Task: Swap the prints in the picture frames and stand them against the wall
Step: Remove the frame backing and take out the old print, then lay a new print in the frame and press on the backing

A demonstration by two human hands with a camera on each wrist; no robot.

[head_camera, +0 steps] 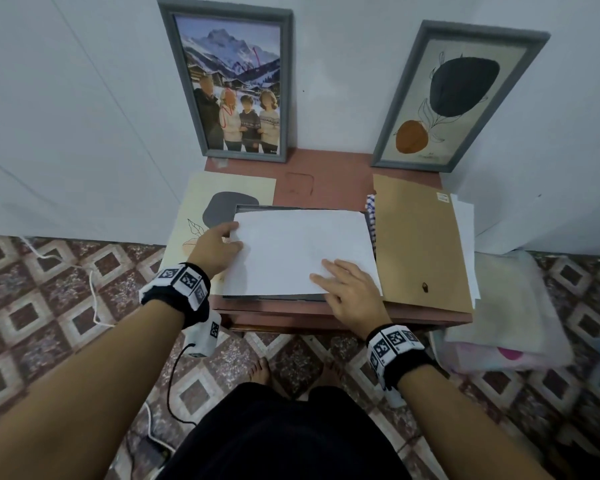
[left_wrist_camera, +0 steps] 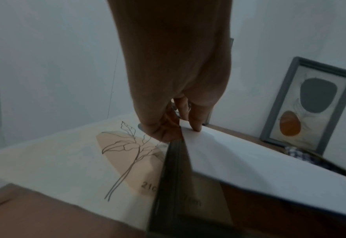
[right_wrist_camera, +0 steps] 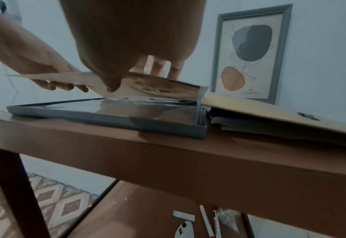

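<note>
A grey picture frame (head_camera: 278,298) lies flat on the brown table (head_camera: 329,168). Above it is a print (head_camera: 298,251) with its white back up, its left side raised and its right edge down in the frame (right_wrist_camera: 106,119). My left hand (head_camera: 231,237) pinches the print's left edge (left_wrist_camera: 190,133). My right hand (head_camera: 329,275) has its fingers (right_wrist_camera: 163,70) spread on top near the front edge, thumb under the sheet. A loose abstract print (head_camera: 222,199) lies under the frame's left end. The brown backing board (head_camera: 420,244) lies to the right.
Two grey frames lean on the wall: a mountain family photo (head_camera: 232,88) and an abstract print (head_camera: 454,98). A checked cloth (head_camera: 370,216) peeks from under the board. Markers (right_wrist_camera: 206,220) lie on the lower shelf. Folded cloths (head_camera: 499,306) sit on the floor at right, a cable (head_camera: 90,282) at left.
</note>
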